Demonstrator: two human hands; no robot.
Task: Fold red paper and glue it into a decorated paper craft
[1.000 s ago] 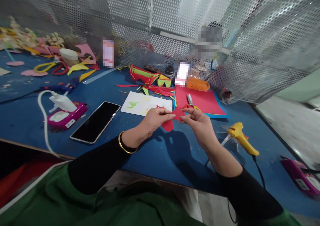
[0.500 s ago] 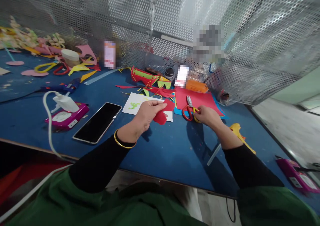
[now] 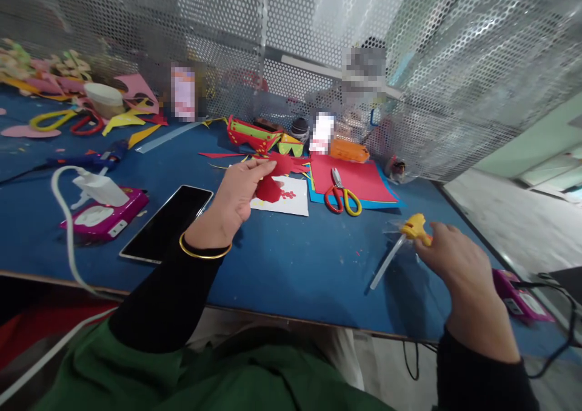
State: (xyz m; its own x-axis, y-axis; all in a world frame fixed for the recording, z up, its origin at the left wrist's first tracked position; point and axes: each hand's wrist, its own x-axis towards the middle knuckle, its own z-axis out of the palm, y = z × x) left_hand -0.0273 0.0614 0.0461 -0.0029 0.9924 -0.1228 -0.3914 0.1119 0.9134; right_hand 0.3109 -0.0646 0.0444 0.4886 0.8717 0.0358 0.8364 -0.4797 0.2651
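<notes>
A red paper cutout (image 3: 268, 190) is pinched between the thumb and fingers of my left hand (image 3: 234, 197), above a white sheet (image 3: 295, 207) with a red pattern. My right hand (image 3: 457, 256) is closed round the back of a yellow glue gun (image 3: 414, 227), with a clear glue stick (image 3: 386, 262) lying by its front. Scissors (image 3: 337, 187) with one red and one yellow handle rest on red paper (image 3: 359, 176) over blue sheets, between my two hands.
To the left lie a black phone (image 3: 168, 223), a purple power strip (image 3: 109, 214) with a white plug, and a blue glue gun (image 3: 109, 155). Paper masks (image 3: 252, 137) and an orange pouch (image 3: 349, 151) stand at the back, before a perforated metal screen (image 3: 218, 41).
My right hand has let go of the scissors and moved right to the yellow glue gun. My left hand still holds the red cutout. The view has shifted a little.
</notes>
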